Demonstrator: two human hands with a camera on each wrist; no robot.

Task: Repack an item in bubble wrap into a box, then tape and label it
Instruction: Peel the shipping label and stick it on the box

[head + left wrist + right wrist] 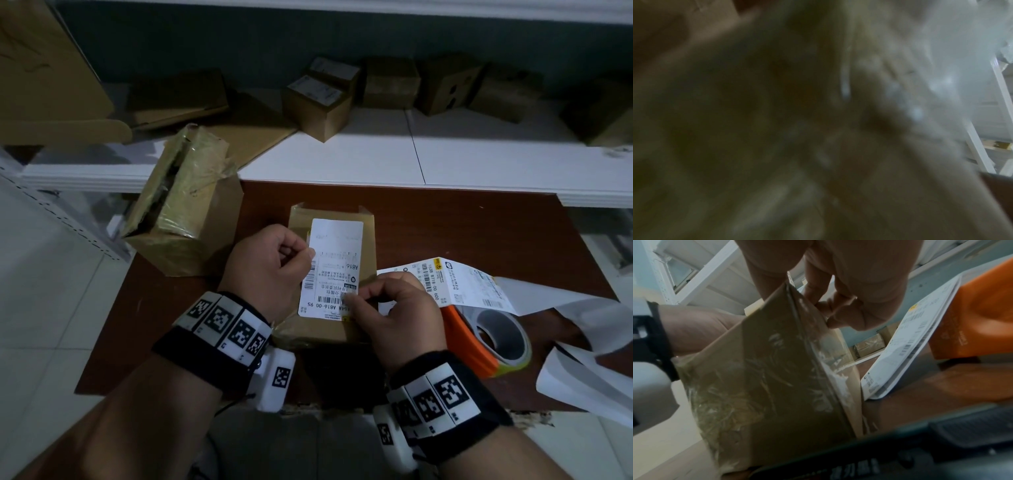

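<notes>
At frame centre the taped box sits on the brown table. The left hand pinches the label by its left edge and the right hand pinches its near corner, probably to square it before sticking. Legible: "A816", "A816-00 95". The tape dispenser waits at lower right.

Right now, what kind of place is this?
Probably a parcel packing room. Brown boxes sit on a white shelf, and a tape dispenser lies beside spare shipping labels.
</notes>
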